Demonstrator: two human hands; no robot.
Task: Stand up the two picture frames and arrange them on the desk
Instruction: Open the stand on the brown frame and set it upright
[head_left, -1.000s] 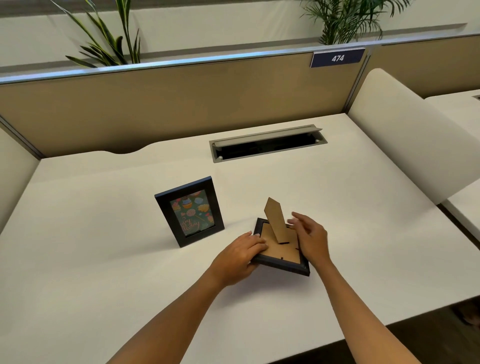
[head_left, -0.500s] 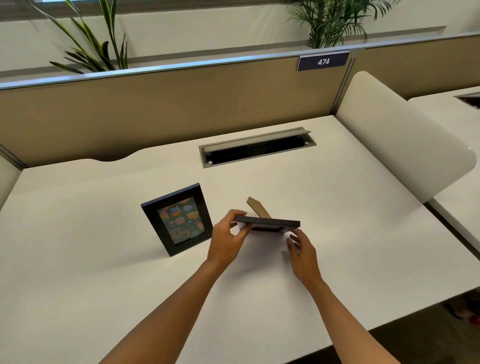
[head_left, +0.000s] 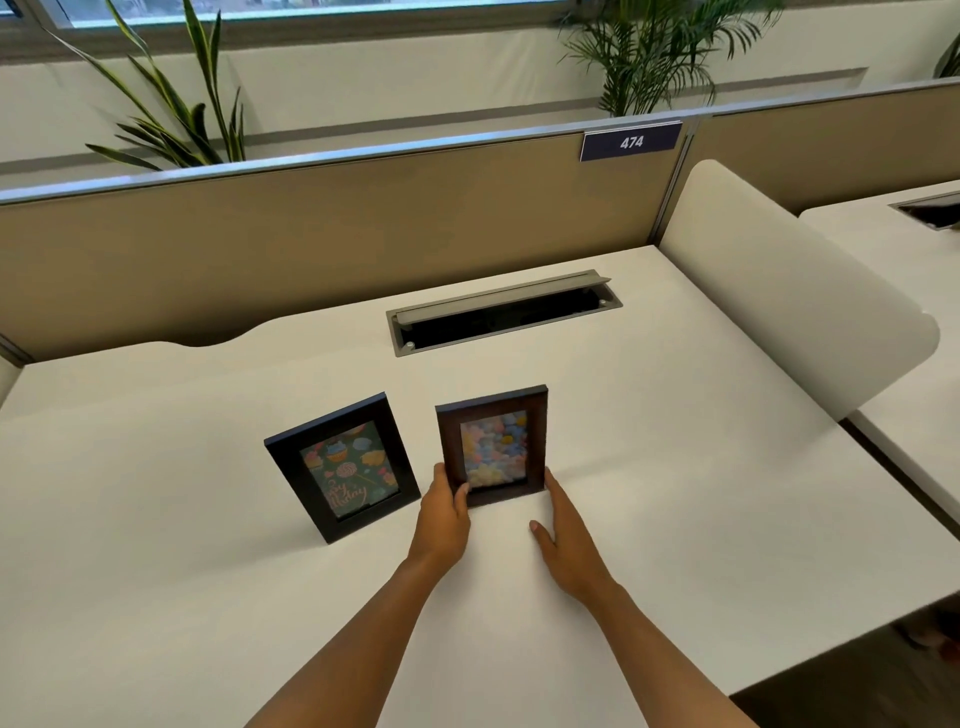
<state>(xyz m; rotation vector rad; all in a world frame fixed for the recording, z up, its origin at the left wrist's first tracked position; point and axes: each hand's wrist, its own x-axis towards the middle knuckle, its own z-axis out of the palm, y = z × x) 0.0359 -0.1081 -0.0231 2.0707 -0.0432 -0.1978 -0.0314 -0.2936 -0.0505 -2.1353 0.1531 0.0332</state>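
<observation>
Two picture frames stand side by side on the white desk (head_left: 208, 597). The black frame (head_left: 343, 465) on the left shows a birthday card and stands free, leaning back. To its right the brown frame (head_left: 492, 446) with a pastel picture stands upright, facing me. My left hand (head_left: 445, 512) grips its lower left corner, thumb on the front. My right hand (head_left: 563, 525) rests by its lower right corner, fingertips touching the frame's edge, fingers spread. The brown frame's back stand is hidden.
A grey cable tray (head_left: 501, 312) with its lid raised is set into the desk behind the frames. A tan partition (head_left: 337, 228) with a "474" label (head_left: 631, 141) closes the back. A white side divider (head_left: 789, 291) stands to the right, plants behind.
The brown frame lay face down with its stand up, was lifted and turned over, and now stands upright to the right of the black frame. Both hands moved with it.
</observation>
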